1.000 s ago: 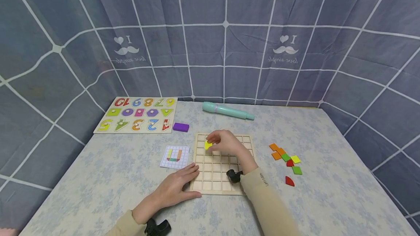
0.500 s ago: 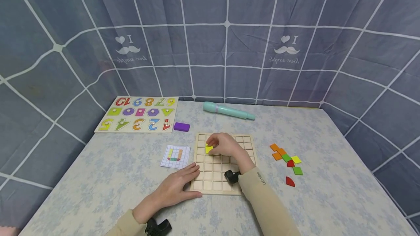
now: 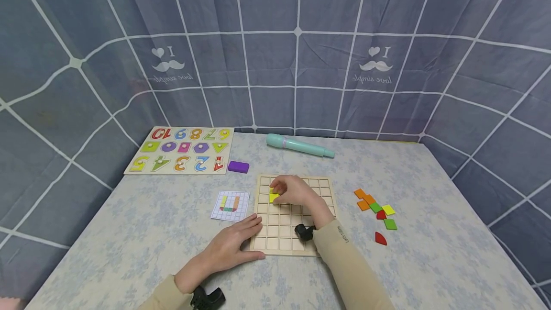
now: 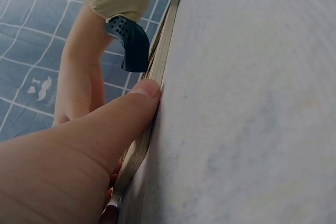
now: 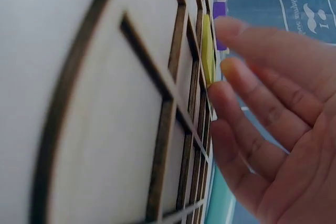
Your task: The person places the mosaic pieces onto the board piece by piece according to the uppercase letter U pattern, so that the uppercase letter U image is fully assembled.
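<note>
A wooden grid board (image 3: 275, 238) lies on the table. My right hand (image 3: 294, 190) is over its upper left part, fingertips bent down at a yellow tile (image 3: 273, 198) lying in the grid. In the right wrist view, the thumb and fingers (image 5: 231, 95) are spread apart beside the yellow tile's face, and no firm pinch shows. Whether the fingertips press it cannot be told. My left hand (image 3: 234, 245) rests at the board's lower left edge with straight fingers; in the left wrist view its thumb (image 4: 144, 90) touches the board's side.
A pattern card (image 3: 230, 206) lies left of the board. Several orange, green, red and yellow tiles (image 3: 376, 208) lie to the right. Behind are a number puzzle (image 3: 178, 152), a purple block (image 3: 238, 167) and a teal pen-shaped object (image 3: 300, 146). Tiled-pattern curtains surround the table.
My right hand has shifted slightly down toward the board, and more of the yellow tile shows below its fingers. The left hand stays where it was.
</note>
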The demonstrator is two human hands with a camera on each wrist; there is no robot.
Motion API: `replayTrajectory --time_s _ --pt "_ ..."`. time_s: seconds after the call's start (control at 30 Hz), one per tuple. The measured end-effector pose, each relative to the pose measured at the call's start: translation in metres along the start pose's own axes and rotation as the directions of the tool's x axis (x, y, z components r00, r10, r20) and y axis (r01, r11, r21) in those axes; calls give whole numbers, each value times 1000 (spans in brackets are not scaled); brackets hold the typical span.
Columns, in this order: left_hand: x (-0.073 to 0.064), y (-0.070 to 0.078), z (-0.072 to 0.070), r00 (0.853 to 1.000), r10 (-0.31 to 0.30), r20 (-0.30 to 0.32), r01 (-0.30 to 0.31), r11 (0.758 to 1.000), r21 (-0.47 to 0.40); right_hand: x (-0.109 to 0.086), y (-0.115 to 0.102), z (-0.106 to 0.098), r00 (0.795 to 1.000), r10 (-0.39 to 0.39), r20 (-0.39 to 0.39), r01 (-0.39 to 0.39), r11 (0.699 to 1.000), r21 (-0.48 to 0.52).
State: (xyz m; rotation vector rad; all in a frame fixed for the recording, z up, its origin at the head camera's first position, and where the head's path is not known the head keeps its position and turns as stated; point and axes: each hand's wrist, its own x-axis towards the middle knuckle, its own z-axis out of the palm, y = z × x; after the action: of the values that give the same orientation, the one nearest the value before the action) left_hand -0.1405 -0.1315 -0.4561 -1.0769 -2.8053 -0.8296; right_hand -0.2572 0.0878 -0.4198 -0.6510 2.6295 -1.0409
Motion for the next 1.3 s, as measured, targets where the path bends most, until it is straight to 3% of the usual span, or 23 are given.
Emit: replayTrajectory --time_s 0.3,0.6,0.83,1.03,1.17,1.3 --pt "1 0 1 1000 -3 -1 3 1000 -6 -16 -4 -25 998 -52 -31 55 993 102" --pt "-1 -1 1 1000 17 -11 -17 1000 -2 -47 -4 -65 976 -129 -173 158 974 161" --pt "-1 -1 1 1000 10 -1 -10 1000 -11 -87 4 -98 953 -64 -296 135 965 226" --pt "-1 0 0 1000 -3 3 3 1000 -16 -119 21 -118 912 18 -410 68 978 196" --pt "0 0 -1 1000 -3 -5 3 1000 -14 -135 33 -126 863 50 -503 52 981 187" --pt "1 1 -1 1000 7 -6 -7 1000 -5 -148 52 -130 817 123 -564 -12 980 197"
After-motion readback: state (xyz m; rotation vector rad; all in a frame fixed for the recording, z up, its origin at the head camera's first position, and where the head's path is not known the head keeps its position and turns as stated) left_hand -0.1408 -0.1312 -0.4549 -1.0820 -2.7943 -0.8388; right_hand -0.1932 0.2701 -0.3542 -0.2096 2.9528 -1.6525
